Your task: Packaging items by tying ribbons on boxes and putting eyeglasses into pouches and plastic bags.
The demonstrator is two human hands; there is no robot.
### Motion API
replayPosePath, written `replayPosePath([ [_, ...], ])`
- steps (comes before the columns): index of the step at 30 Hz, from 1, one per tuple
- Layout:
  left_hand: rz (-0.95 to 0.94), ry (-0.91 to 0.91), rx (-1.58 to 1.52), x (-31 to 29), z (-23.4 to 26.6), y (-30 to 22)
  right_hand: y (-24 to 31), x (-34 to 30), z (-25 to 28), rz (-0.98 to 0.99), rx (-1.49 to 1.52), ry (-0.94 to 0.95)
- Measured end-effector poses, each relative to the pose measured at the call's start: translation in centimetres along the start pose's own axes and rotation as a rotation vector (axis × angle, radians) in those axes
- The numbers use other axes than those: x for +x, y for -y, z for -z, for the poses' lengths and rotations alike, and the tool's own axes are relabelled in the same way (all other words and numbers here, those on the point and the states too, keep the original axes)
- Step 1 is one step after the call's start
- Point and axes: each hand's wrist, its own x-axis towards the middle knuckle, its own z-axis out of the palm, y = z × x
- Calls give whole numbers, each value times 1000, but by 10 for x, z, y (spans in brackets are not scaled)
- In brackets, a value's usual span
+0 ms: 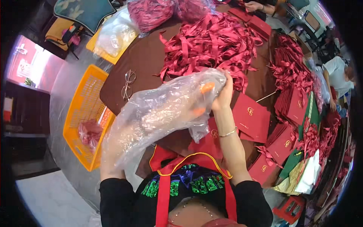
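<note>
A dark brown table (147, 60) carries a big tangled heap of crimson ribbon strips (211, 41), with a pair of thin wire-framed spectacles (127, 84) lying to its left. Flat red card folders with gold emblems (251, 117) lie spread at the right, beside more bundled red ribbons (291, 68). An orange plastic lattice crate (85, 113) stands on the floor to the left, holding a small bag of red material (90, 133). At the far edge another person's hand (252, 6) rests near red boxes.

A large crumpled clear plastic bag (166, 109) is held up in front of the chest, above the near table edge, and it hides most of what lies behind it. The right hand (223, 94), raised with a thin bracelet on the wrist, pinches the bag's upper end, fingers closed on the film. The left hand (191, 102) is inside the bag, seen only as blurred orange fingertips through the plastic; whether it is clenched cannot be told
</note>
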Motion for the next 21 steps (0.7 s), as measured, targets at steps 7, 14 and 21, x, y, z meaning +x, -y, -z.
replayPosePath([
  [7,-97,-27,-221,57,-75,-19,-18,4,-5,-3,-6,-181],
  [14,40,125,-892,42,-31,-46,-10,33,39,281,-221,-112],
  [21,67,-59,-836,14,-2,-40,9,53,95,253,-169,-269],
])
